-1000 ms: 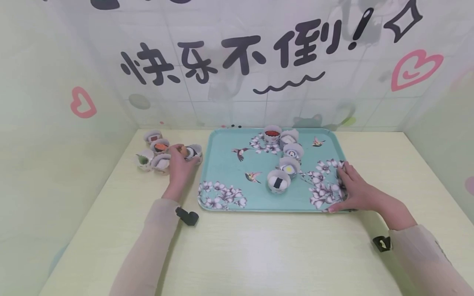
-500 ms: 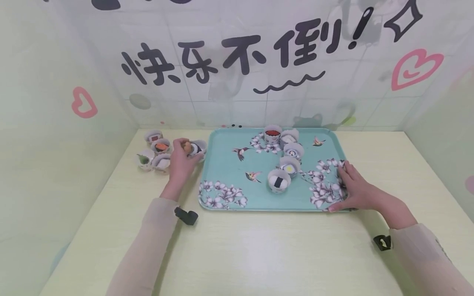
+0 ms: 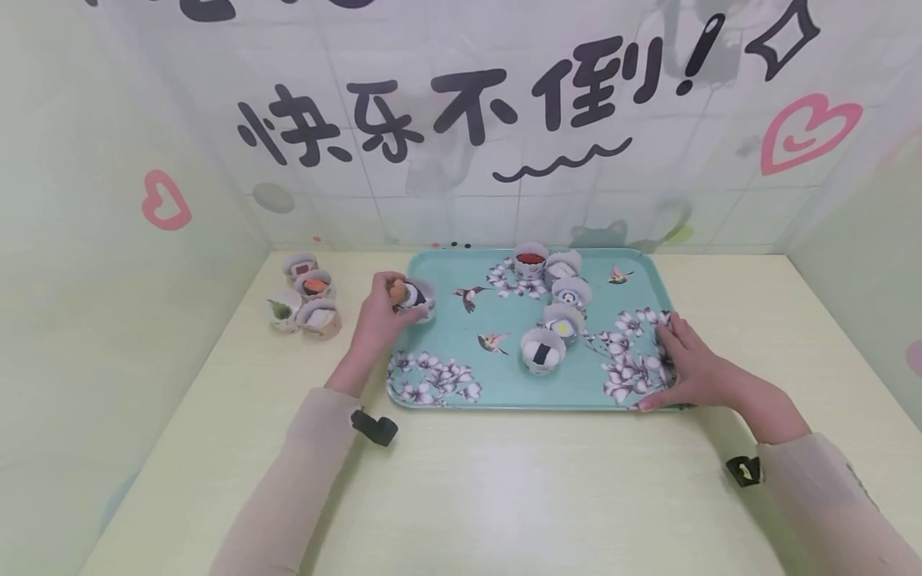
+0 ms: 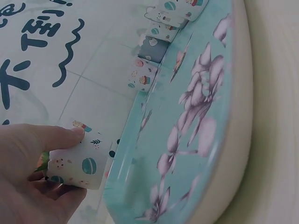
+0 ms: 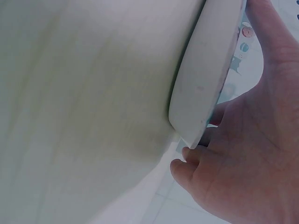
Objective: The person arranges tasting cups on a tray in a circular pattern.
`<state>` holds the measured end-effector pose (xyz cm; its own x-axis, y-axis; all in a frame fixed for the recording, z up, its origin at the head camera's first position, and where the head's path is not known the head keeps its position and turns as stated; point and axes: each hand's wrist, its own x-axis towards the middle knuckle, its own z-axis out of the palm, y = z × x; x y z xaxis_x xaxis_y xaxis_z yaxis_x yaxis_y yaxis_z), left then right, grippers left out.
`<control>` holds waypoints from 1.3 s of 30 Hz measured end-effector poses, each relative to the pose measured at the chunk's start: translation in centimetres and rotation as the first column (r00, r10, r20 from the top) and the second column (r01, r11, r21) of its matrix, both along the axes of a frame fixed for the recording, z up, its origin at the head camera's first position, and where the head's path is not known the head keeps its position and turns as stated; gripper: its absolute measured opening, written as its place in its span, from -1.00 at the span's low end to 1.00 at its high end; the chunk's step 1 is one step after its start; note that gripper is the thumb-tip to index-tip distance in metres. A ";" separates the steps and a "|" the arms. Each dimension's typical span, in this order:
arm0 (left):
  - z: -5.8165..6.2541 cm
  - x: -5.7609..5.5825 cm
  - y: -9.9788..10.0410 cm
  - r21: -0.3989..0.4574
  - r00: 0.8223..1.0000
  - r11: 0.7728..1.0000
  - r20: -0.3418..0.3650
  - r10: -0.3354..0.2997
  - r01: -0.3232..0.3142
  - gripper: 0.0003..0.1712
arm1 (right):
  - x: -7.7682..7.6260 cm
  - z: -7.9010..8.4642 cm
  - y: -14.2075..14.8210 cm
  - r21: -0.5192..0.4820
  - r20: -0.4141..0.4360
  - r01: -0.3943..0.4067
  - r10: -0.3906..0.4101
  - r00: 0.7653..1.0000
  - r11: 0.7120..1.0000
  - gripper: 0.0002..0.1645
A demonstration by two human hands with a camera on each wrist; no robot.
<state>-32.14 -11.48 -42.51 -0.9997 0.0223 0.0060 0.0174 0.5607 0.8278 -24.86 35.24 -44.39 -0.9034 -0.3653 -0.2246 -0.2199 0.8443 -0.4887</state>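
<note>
My left hand (image 3: 380, 318) holds a printed paper cup (image 3: 428, 304) over the left rim of the turquoise tray (image 3: 497, 390). Inside the cup are a white-and-black sushi-like piece and, beside it, an orange-brown lump. In the left wrist view, thumb and fingers grip the printed side of that cup (image 4: 86, 161); whether it touches the tray I cannot tell. At the tray's front right corner my right hand (image 3: 702, 374) grips the rim, thumb at the front edge and fingers over the right side. The right wrist view has this hand (image 5: 266, 144) bent around the tray's edge (image 5: 201, 79).
Several filled paper cups run diagonally across the tray, from one with red filling (image 3: 531, 260) to one with a black-banded white piece (image 3: 542, 354). Left of the tray more cups cluster, including one with a green leaf (image 3: 282, 310). A printed wall (image 3: 461, 216) stands behind.
My left hand has carried the cup rightward, away from the cluster on the table to the tray's left rim. The right hand and the cups on the tray have stayed put.
</note>
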 end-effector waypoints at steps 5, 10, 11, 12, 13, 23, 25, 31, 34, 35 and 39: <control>-0.2 0.3 1.1 -0.009 0.996 0.996 0.010 -0.092 0.092 -0.26 | 0.0 0.0 0.0 -0.004 0.001 0.000 0.000 1.000 1.000 0.67; -0.5 0.6 2.5 -0.029 0.986 0.986 0.025 -0.165 0.166 -0.27 | 0.0 0.1 0.0 -0.005 0.004 0.002 -0.002 1.000 1.000 0.67; -0.5 0.7 2.8 -0.024 0.984 0.984 0.024 -0.178 0.178 -0.27 | 0.0 0.0 0.0 -0.004 0.004 0.002 -0.002 1.000 1.000 0.67; -0.6 0.7 3.1 -0.021 0.981 0.981 0.027 -0.191 0.191 -0.28 | 0.0 0.0 0.0 -0.003 0.004 0.001 -0.001 1.000 1.000 0.67; -0.6 0.8 3.3 -0.025 0.978 0.978 0.024 -0.208 0.209 -0.28 | 0.0 0.0 0.0 -0.004 0.005 0.001 -0.001 1.000 1.000 0.67; -0.7 1.5 6.1 -0.068 0.904 0.902 0.064 -0.423 0.427 -0.31 | 0.0 0.0 -0.1 0.005 0.009 0.009 -0.009 1.000 1.000 0.68; -0.7 1.6 6.6 -0.077 0.891 0.888 0.069 -0.449 0.454 -0.31 | 0.0 0.1 -0.1 0.006 0.011 0.009 -0.009 1.000 1.000 0.68; -0.4 1.7 7.7 -0.134 0.863 0.853 0.076 -0.499 0.505 -0.31 | 0.0 0.1 0.0 0.003 0.011 0.009 -0.009 1.000 1.000 0.68; -0.3 1.9 7.9 -0.141 0.849 0.838 0.077 -0.522 0.528 -0.31 | 0.0 0.1 0.0 -0.001 0.008 0.008 -0.008 1.000 1.000 0.68; -0.3 1.9 8.0 -0.146 0.846 0.833 0.075 -0.528 0.534 -0.31 | 0.0 0.0 0.0 -0.002 0.006 0.007 -0.007 1.000 1.000 0.68; -0.5 1.9 8.0 -0.156 0.835 0.821 0.068 -0.545 0.549 -0.32 | 0.0 0.0 -0.1 -0.003 0.008 0.009 -0.009 1.000 1.000 0.68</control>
<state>-30.21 -3.47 -42.97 -0.8227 0.5646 -0.0660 0.3464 0.5900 0.7293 -24.86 35.19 -44.34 -0.9046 -0.3579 -0.2313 -0.2083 0.8449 -0.4927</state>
